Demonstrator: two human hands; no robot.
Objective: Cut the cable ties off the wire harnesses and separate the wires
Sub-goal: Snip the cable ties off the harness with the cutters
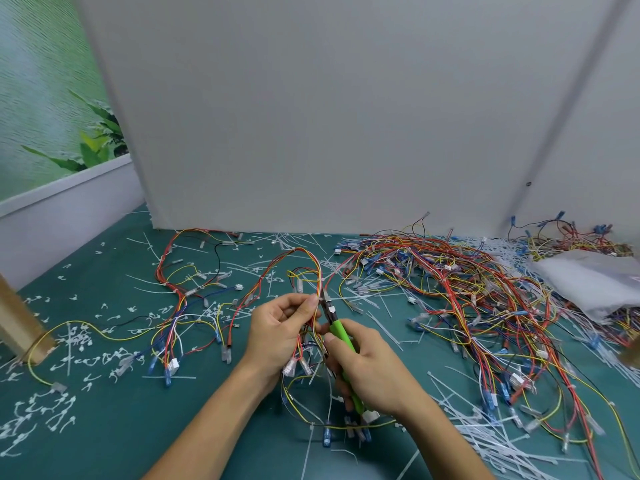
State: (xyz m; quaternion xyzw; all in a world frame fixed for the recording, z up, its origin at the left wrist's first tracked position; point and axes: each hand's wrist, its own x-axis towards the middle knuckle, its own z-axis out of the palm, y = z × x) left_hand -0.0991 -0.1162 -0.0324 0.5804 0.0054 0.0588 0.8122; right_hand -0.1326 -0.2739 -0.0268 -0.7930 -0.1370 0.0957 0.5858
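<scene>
Cable ties point(491, 445) are littering the green table point(121, 427) below a white partition point(311, 116); a plastic bag point(595, 282) is lying at its right edge. Near the front edge the left hand point(277, 336) is pinching a wire harness point(301, 251), the right hand point(372, 370) gripping green cutters point(337, 329)

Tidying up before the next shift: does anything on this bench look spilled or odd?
Cut tie scraps litter the mat, thickest at the left and lower right, some under the wire pile. A clear bag lies crumpled on the pile at far right. Nothing looks damaged.
</scene>
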